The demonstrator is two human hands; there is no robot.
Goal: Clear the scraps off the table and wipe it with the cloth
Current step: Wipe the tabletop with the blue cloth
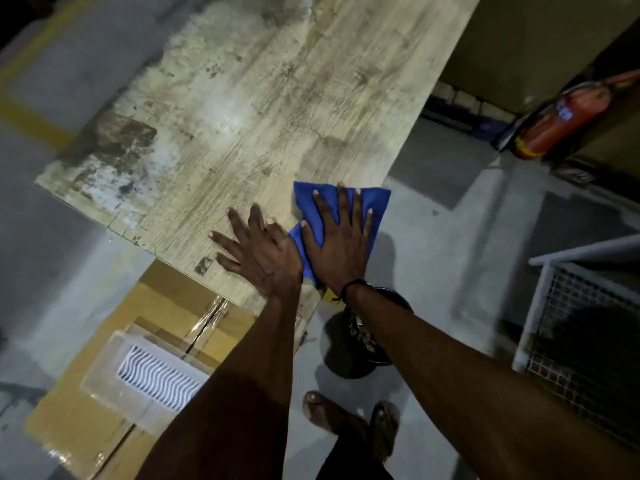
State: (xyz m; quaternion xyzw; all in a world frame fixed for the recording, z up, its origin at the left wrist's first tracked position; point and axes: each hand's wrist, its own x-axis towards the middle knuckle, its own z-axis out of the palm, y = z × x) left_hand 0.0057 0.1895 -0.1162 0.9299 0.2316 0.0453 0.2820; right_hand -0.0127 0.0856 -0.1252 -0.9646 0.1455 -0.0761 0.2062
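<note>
A worn, stained wooden table [242, 109] runs from the near middle to the far upper right. A blue cloth [372, 202] lies flat at the table's near right corner. My right hand [341, 244] presses on the cloth with fingers spread and straight. My left hand [259, 251] rests flat on the bare wood just left of it, fingers spread, its edge touching the cloth. No scraps show on the tabletop, only dark stains and white patches.
A black bin [356, 344] with scraps inside stands on the floor under my right forearm. A taped cardboard box [114, 386] with a clear plastic tray lies lower left. A red fire extinguisher [561, 123] leans at right. A white wire-mesh frame [571, 327] stands far right.
</note>
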